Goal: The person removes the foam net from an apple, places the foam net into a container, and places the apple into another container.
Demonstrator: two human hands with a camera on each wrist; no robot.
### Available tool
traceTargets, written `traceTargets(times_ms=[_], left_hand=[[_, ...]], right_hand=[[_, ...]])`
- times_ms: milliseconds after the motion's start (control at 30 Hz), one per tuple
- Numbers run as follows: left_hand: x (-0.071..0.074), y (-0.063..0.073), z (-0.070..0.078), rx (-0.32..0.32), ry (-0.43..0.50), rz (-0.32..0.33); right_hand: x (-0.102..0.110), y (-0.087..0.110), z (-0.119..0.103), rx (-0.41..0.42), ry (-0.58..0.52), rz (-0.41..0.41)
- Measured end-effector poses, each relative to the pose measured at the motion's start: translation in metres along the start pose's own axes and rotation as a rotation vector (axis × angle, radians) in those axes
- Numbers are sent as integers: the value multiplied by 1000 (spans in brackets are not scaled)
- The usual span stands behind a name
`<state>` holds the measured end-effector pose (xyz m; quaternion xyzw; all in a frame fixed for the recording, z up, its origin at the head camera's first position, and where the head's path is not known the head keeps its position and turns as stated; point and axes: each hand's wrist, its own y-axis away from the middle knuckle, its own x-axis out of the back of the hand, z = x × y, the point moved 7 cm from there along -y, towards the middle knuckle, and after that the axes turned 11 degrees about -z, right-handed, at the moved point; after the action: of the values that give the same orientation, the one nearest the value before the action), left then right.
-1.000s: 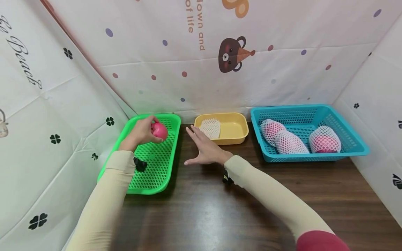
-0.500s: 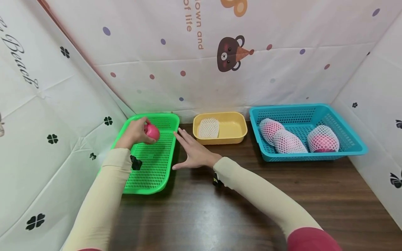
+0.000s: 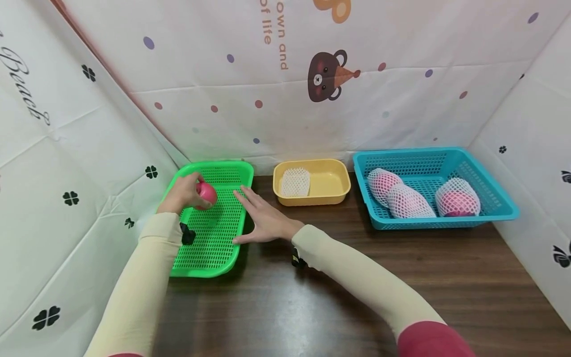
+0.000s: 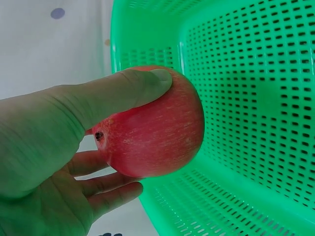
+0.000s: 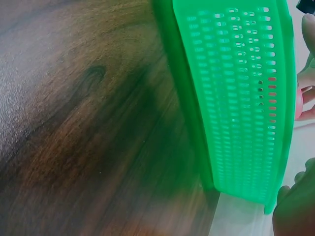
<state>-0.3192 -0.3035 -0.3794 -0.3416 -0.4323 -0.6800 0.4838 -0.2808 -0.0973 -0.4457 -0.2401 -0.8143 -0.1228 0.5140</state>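
My left hand (image 3: pixel 183 194) grips a red apple (image 3: pixel 207 196) over the far left part of a green basket (image 3: pixel 243 218). In the left wrist view the thumb lies across the top of the apple (image 4: pixel 162 128), and the fingers reach beneath it. No other fruit shows in the basket. My right hand (image 3: pixel 265 218) is at the basket's right rim, its fingers spread and its thumb apart, holding nothing. Only a part of that right hand (image 5: pixel 298 206) shows at the lower right of the right wrist view, beside the perforated basket wall (image 5: pixel 236 98).
A yellow tray (image 3: pixel 327 200) against the back wall holds white foam netting (image 3: pixel 295 182). On the right stands a blue basket (image 3: pixel 437 224) with several fruits in foam nets (image 3: pixel 458 198). Patterned cloth walls (image 3: pixel 267 119) surround the brown wooden table (image 3: pixel 339 307) at the back and sides.
My left hand has carried the apple left and slightly down over the green basket. The right hand has moved left, from beside the yellow tray to the basket's right rim, fingers still spread.
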Motion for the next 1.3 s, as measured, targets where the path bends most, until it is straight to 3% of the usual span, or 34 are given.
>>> traceTargets(times_ms=[300,467,700,1300], left_hand=[[0,2,-13,33,36,-13],[-1,0,-18,56,8,-25],[-11,0,-33,104,-33,-78],[-27,-7,-57,131,-86,-130]], right_hand=[[-8,-4,1,-8,-5,-58],[-9,-4,3,-27,-11,-95],[-10,-3,3,-60,-35,-129],[-13,-4,5,-72,-92,-156]])
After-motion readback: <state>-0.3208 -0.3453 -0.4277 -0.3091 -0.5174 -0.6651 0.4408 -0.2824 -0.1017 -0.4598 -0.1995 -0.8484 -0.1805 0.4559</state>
